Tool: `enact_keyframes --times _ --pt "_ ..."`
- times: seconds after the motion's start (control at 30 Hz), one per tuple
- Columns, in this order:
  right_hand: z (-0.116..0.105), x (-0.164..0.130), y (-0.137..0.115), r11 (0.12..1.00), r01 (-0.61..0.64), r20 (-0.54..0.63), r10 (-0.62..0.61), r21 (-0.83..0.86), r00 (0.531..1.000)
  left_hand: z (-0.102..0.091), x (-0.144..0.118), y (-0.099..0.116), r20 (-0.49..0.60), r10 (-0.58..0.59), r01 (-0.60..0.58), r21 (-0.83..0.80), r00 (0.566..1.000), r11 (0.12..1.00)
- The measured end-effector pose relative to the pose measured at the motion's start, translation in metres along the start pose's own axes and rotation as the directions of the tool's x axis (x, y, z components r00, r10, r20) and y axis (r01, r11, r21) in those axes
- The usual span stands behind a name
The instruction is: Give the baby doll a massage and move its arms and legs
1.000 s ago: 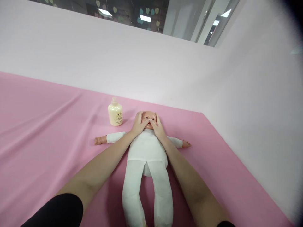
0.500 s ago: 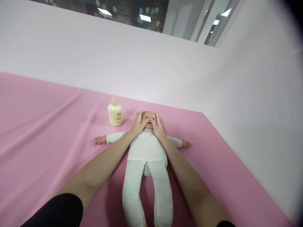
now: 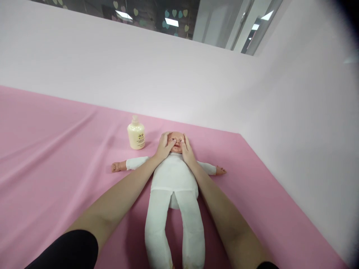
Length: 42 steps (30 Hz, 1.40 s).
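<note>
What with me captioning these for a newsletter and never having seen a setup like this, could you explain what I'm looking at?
There is no machine here: the arms with black sleeves belong to a person working bare-handed. That person wears one camera on the head, looking forward and down, so you see roughly what they see.

A baby doll in white clothes lies on its back on a pink cover, arms stretched out to the sides. The left hand and right hand cup opposite sides of its head, thumbs on the face. Neither hand lifts the doll's body. A pale yellow pump bottle stands upright nearby, on the left-hand side, untouched.
</note>
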State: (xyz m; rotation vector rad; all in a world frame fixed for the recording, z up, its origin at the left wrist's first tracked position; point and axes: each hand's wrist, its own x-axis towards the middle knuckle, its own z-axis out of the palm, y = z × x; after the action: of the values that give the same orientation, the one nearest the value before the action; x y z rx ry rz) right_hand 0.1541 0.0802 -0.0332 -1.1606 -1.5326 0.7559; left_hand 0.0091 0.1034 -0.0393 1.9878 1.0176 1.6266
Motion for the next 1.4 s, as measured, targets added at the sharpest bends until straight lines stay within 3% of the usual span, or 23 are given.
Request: enact_keyframes --times 1.4 --pt "0.0 0.003 0.003 0.999 0.035 -0.029 -0.034 0.021 0.999 0.002 0.0 -0.012 -0.006 -0.006 0.005 -0.017 1.0 1.0"
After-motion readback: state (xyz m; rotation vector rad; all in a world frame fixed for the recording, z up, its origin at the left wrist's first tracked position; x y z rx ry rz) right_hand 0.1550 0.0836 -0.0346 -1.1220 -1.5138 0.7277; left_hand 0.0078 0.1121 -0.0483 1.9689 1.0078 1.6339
